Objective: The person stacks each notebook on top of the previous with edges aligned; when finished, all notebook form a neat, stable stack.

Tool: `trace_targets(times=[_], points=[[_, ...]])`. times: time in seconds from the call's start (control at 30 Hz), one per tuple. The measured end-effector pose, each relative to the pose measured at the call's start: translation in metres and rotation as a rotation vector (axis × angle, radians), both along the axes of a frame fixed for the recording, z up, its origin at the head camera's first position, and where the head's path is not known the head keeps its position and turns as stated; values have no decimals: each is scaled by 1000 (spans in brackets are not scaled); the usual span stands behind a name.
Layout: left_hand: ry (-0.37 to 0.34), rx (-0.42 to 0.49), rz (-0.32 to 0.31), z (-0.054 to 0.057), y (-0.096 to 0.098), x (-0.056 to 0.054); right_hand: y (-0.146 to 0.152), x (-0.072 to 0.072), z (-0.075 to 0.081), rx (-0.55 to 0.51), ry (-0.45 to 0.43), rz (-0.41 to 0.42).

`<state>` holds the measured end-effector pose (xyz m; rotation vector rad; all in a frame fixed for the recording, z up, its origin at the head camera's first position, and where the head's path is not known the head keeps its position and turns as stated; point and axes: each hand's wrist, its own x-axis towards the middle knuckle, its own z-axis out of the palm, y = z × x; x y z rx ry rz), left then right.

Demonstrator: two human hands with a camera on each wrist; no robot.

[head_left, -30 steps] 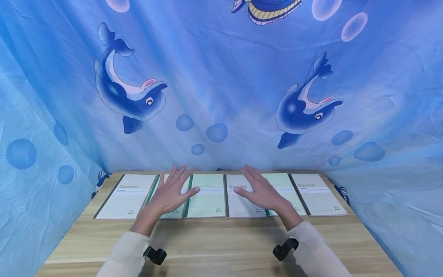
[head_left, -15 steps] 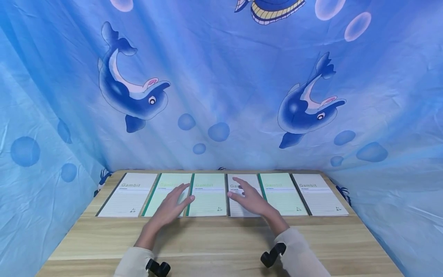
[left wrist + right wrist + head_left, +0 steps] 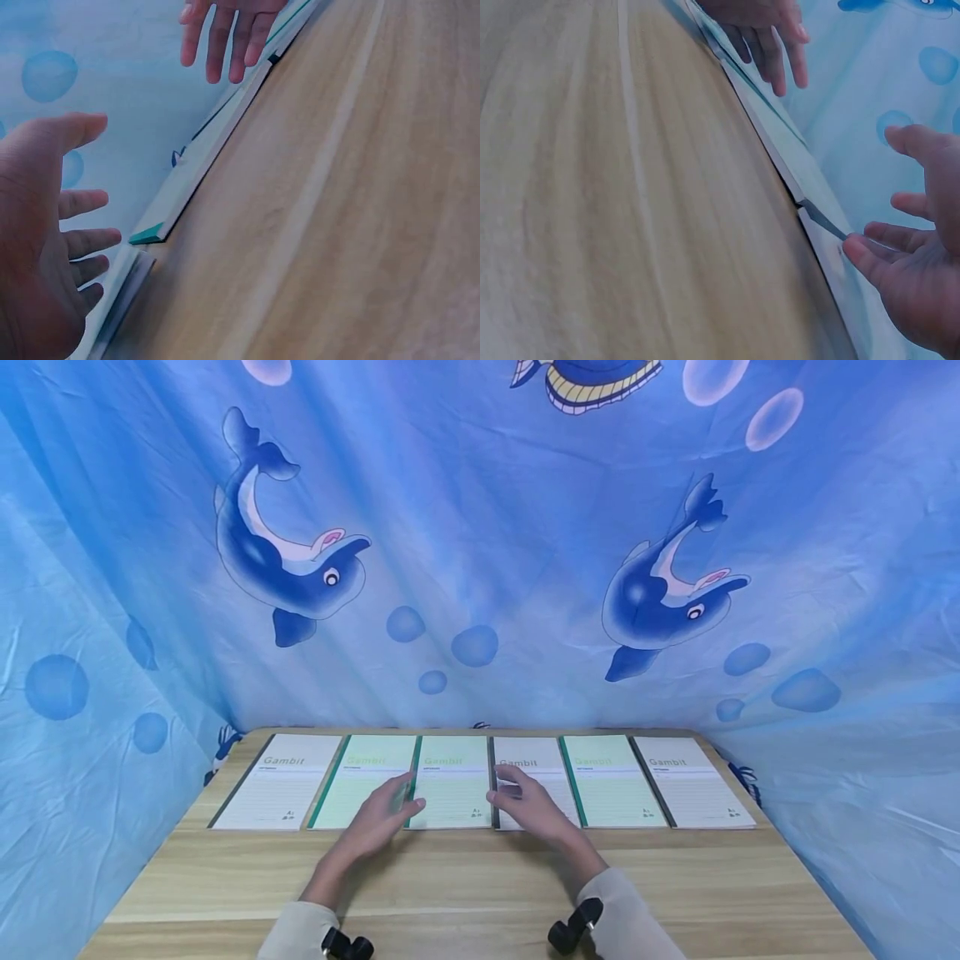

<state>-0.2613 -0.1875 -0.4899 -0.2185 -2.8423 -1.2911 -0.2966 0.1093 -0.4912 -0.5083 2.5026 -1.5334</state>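
Note:
Several paper notebooks lie flat in a row along the far side of the table. Above the front part of two pale green notebooks, the second (image 3: 360, 777) and third (image 3: 453, 785) from the left, my left hand (image 3: 377, 818) is held with thumb and fingers apart. My right hand (image 3: 536, 806) hovers over a white notebook (image 3: 542, 755) with a dark spine, its fingers bent a little. Both hands hold nothing. In the left wrist view the left hand (image 3: 41, 255) faces the other hand, above the notebooks. The right wrist view has the right hand (image 3: 922, 262) close over a notebook edge.
A white notebook (image 3: 277, 785) ends the row at the left. On the right are a green notebook (image 3: 611, 785) and a white notebook (image 3: 693, 785). Behind the wooden table (image 3: 450, 893) hangs a blue curtain (image 3: 480, 568) with dolphins.
Both hands have drawn back toward the person and lower over the notebooks. Their spread fingers have relaxed, and the right hand has also shifted left. The notebooks stay in place.

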Motion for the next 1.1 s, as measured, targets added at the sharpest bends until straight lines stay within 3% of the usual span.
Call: trace_targets(times=[0.3,0.6,0.9,1.1], points=[[-16,22,31,-3,4,2,-4,0,-6,-73,-3,-35],[12,26,51,-8,7,4,-10,9,-5,-126,-38,-40],[28,8,100,-5,10,11,-16,17,-5,-176,-67,-52],[64,-62,52,-13,10,14,-16,20,-7,-170,-61,-46]])
